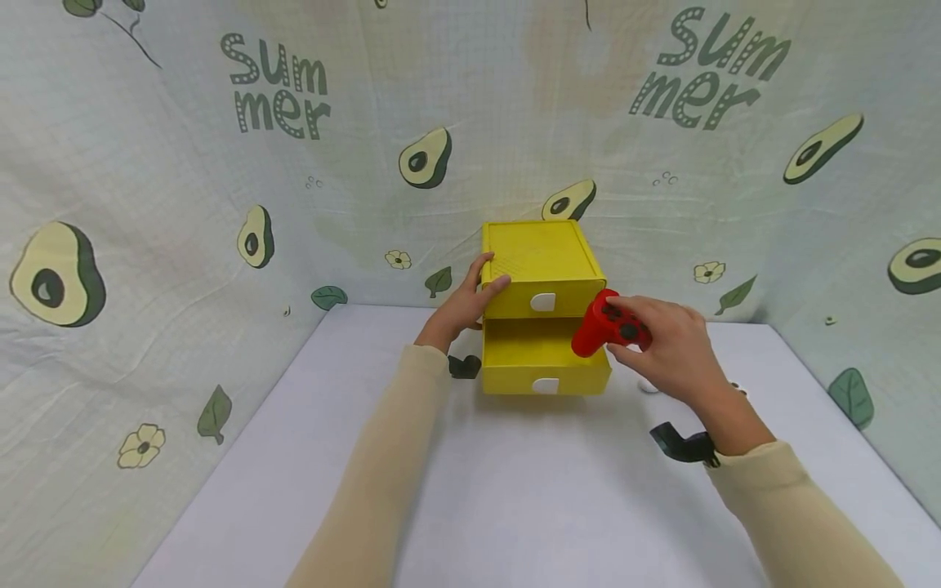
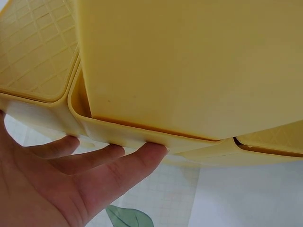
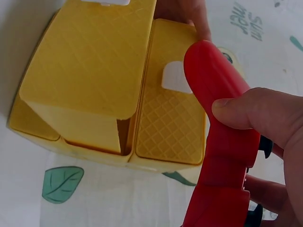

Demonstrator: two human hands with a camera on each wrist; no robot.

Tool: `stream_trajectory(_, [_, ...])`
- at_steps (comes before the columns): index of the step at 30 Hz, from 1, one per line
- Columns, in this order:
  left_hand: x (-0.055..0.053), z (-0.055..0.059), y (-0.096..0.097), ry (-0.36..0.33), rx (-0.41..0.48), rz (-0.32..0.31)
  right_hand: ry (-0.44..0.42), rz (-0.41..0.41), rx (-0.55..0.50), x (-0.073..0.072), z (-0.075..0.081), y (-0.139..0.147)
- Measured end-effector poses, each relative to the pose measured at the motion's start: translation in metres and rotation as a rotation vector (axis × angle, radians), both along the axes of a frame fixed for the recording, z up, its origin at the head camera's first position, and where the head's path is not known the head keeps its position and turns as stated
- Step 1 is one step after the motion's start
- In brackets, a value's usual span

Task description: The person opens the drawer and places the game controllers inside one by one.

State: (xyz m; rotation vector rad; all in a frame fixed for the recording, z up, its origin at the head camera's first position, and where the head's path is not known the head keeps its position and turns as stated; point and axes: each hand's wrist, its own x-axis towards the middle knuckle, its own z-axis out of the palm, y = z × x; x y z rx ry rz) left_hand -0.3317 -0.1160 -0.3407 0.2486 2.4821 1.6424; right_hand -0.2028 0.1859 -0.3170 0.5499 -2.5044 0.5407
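A yellow drawer cabinet [image 1: 544, 249] stands against the back cloth, its front facing me. Its middle drawer [image 1: 515, 380] is pulled out, while the drawers above and below it are closed in the wrist views. My left hand [image 1: 461, 304] rests on the cabinet's left side, thumb near the top front edge; in the left wrist view its fingers [image 2: 109, 172] lie extended along the side wall. My right hand [image 1: 672, 347] pinches a red game controller [image 1: 594, 328] between thumb and fingers, tilted, over the right part of the pulled-out drawer.
White tabs [image 1: 543, 302] mark the drawer fronts. A small white object [image 1: 648, 385] lies on the white table [image 1: 529, 490], partly hidden behind my right hand. Patterned cloth [image 1: 353, 204] rises behind the table and at both sides. A black wrist mount [image 1: 684, 445] juts from my right wrist.
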Motion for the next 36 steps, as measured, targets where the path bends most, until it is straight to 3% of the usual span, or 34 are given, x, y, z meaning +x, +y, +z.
stream_trajectory(12, [0.001, 0.0, 0.0, -0.006, -0.007, 0.001, -0.029, 0.045, -0.043, -0.007, 0.007, -0.025])
stream_trajectory(36, [0.002, 0.002, 0.002, -0.003, -0.012, 0.004, -0.038, 0.099, -0.033, -0.025, 0.0, -0.063])
